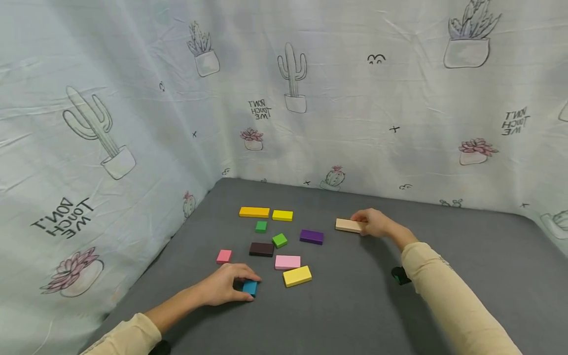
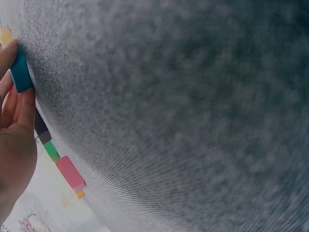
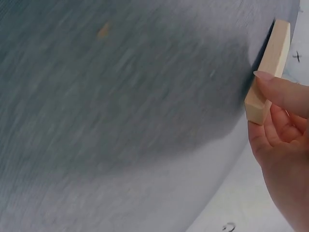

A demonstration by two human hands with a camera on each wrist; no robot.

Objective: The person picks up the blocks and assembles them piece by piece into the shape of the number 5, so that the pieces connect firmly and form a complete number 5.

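With thumb and fingers my left hand (image 1: 225, 284) pinches a small blue block (image 1: 250, 287) at the near left of the grey table; the left wrist view shows the blue block (image 2: 21, 71) between thumb and fingertips. Farther off to the right, my right hand (image 1: 374, 223) grips one end of a pale wooden block (image 1: 349, 226). In the right wrist view the thumb lies across that wooden block (image 3: 273, 58), with the fingers curled beneath. Closest to the left hand are a coral-pink block (image 1: 224, 256), a pale yellow block (image 1: 297, 276) and a light pink block (image 1: 287, 262).
Between the hands lie a dark brown block (image 1: 262, 249), a purple block (image 1: 311, 237), a lime green block (image 1: 279, 240) and a green block (image 1: 261, 227). Behind them are an orange block (image 1: 254, 212) and a yellow block (image 1: 282, 215). A cactus-print curtain (image 1: 355, 113) borders the table.
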